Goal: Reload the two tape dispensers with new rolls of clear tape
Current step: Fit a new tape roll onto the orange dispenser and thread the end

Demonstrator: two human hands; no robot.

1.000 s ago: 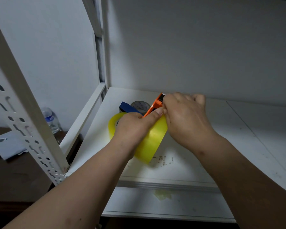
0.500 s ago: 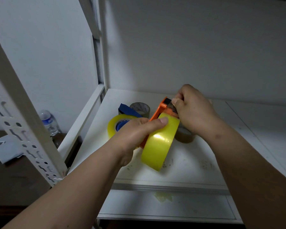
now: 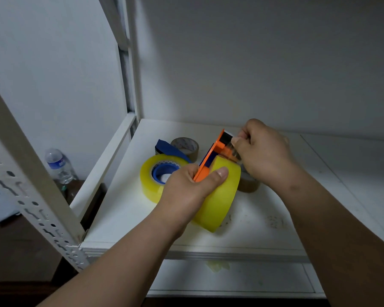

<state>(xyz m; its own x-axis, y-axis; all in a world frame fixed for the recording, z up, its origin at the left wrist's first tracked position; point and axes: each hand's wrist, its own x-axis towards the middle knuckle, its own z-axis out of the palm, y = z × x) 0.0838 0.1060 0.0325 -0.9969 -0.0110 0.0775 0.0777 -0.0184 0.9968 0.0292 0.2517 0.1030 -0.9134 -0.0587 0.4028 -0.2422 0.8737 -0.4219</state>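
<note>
Far left, a bottle (image 3: 58,165) stands beyond the slotted post (image 3: 31,185). On the shelf (image 3: 264,220) a blue dispenser (image 3: 164,171) lies already wearing its roll (image 3: 149,182). My left hand (image 3: 186,191) grips the orange dispenser (image 3: 211,158) with a second roll (image 3: 222,200) on it, thumb pressed on the rim; I judge it light, rigid, slick, best held by the frame. My right hand (image 3: 266,151) pinches the free tape end at the cutter, thin and prone to sticking. A brown roll (image 3: 248,185) sits just behind; the wall is close, with open shelf to the right.
</note>
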